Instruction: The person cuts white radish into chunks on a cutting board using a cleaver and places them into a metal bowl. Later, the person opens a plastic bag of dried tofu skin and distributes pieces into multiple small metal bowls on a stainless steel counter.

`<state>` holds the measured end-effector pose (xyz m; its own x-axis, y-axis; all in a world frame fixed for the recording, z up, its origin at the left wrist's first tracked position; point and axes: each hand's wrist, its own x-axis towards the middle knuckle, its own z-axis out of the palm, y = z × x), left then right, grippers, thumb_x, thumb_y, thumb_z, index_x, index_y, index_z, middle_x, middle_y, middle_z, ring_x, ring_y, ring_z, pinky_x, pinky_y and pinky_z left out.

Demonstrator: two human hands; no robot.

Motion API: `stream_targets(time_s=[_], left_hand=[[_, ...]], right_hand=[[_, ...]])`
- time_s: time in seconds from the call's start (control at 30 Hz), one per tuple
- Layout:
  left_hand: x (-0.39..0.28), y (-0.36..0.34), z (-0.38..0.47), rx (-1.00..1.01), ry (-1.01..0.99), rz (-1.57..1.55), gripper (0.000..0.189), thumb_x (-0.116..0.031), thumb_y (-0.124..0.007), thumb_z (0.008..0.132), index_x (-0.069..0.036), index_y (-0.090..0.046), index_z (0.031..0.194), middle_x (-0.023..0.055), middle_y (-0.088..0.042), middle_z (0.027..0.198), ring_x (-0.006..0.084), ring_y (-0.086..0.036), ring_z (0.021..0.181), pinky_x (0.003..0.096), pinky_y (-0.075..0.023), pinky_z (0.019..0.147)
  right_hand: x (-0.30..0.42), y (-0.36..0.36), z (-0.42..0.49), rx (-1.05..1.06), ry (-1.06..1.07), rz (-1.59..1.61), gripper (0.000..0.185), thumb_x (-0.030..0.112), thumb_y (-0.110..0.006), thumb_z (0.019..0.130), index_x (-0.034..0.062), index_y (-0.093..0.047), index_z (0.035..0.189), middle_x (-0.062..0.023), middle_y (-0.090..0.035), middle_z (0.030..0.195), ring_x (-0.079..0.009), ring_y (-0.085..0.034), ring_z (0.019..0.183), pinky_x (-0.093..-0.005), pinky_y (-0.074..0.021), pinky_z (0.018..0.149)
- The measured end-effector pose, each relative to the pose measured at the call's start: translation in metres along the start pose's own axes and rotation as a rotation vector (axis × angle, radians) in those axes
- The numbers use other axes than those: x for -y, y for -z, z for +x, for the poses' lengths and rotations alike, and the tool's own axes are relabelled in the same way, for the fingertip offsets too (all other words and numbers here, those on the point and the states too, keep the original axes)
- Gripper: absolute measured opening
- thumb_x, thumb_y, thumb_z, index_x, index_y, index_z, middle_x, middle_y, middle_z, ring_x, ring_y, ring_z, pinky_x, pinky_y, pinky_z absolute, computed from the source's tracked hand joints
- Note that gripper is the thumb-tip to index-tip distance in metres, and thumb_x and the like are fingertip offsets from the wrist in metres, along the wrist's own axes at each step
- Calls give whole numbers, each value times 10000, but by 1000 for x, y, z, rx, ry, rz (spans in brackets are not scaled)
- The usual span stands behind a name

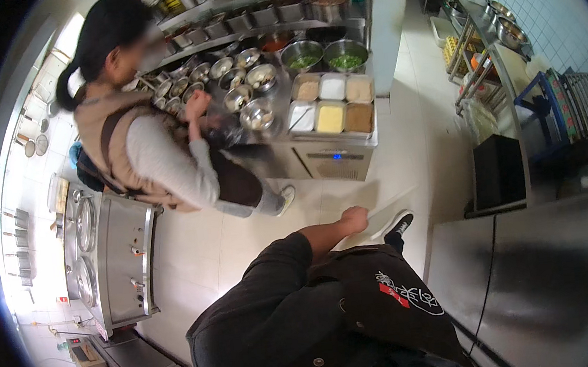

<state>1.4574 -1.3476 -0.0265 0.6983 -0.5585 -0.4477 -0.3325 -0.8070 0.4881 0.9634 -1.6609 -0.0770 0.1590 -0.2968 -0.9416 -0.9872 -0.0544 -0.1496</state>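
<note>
My left hand point(355, 220) is closed in a fist in front of my dark apron point(372, 277), above the tiled floor. From the fist a long, thin, pale object point(394, 200) sticks out to the right. It is blurred and almost merges with the floor, so its kind is unclear. My right hand is out of view. Ahead stands a steel counter fridge point(339, 160) with a tray of several square tubs point(330, 117) of powders and seasonings on top. Behind these tubs are two steel pots point(303, 55) of chopped greens.
A co-worker point(146, 139) stands ahead left, hands over several steel bowls point(257, 114). Shelves of metal containers point(264, 14) rise behind. On the left is a steel cooking unit point(120, 253). A steel cabinet point(535, 266) and a side table point(500, 68) line the right.
</note>
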Motion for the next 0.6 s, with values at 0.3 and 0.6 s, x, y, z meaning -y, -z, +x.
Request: stream_targets(time_s=[0.3,0.6], left_hand=[[-171,126,317,-165,-100,-2,361,-267,-633,789,1,-747,1003,264,-719,1032,447,-689,968,527,-547,896],[-249,276,538,-271,-54,-23,375,-280,-608,823,17,-740,1009,259,-725,1002,429,-701,956,520,-549,873]], right_hand=[[126,219,55,-100,-5,103,194,122,-698,905,30,-638,1065,-134,-608,659,-292,-599,514,-414,-455,438],[268,343,112,-109,-57,94,206,118,-692,907,33,-628,1083,-147,-612,690,-310,-604,547,-425,-460,465]])
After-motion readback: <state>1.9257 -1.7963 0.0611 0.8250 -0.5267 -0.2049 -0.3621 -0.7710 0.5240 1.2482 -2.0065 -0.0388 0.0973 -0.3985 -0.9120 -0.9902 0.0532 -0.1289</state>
